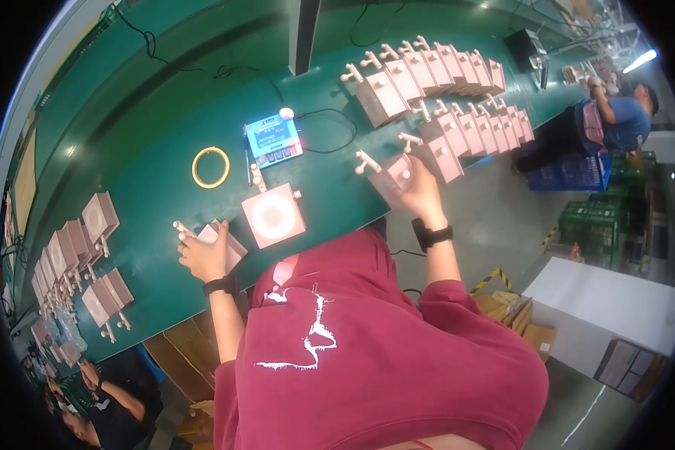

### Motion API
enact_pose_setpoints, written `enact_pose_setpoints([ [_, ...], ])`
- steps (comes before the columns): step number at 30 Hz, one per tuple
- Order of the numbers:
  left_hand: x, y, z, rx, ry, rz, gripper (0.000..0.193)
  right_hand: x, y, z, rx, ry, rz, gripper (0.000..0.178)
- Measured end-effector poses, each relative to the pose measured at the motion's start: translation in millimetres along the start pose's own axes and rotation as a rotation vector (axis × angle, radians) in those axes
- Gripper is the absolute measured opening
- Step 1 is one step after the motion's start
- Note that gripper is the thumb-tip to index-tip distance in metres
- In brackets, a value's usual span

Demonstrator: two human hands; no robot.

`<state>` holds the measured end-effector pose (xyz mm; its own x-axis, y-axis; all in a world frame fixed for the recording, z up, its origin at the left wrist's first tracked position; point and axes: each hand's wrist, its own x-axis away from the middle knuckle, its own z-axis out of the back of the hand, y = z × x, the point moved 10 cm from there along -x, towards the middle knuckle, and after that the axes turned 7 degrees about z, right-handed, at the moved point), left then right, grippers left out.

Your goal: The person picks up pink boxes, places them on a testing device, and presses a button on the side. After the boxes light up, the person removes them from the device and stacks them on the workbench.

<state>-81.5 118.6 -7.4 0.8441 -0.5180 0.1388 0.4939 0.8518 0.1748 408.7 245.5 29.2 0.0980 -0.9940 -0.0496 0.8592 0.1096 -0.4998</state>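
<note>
My left hand (205, 259) is closed round a small pink box (233, 248) with a pale peg-like arm, at the near edge of the green table. Off to the right, my right hand (423, 196) grips another pink box (390, 182), its pegged arm pointing to the far left and a round knob on its face. Between my hands lies a pink box with a white ring (272, 216) on its top face, and nothing touches it. My fingers hide part of both held boxes.
Rows of pink boxes (442, 142) stand at the right; more boxes (106, 296) lie at the left. A blue device (274, 141) with a cable and a yellow tape ring (211, 167) sit farther back. Co-workers (624, 120) work at both ends.
</note>
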Motion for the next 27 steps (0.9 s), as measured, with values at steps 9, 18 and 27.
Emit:
enact_pose_setpoints([
  [9, 1, -4, -2, -0.009, 0.022, -0.016, 0.103, -14, 42, -45, -0.739, -0.28, -0.259, 0.072],
  [18, 1, 2, 0, 0.008, 0.007, -0.017, 0.102, 2, 66, 13, -0.169, 0.244, -0.1, 0.059],
  [27, 0, 3, 0, -0.03, 0.003, -0.019, 0.107, 18, 79, 70, 0.211, 0.448, -0.149, 0.054],
])
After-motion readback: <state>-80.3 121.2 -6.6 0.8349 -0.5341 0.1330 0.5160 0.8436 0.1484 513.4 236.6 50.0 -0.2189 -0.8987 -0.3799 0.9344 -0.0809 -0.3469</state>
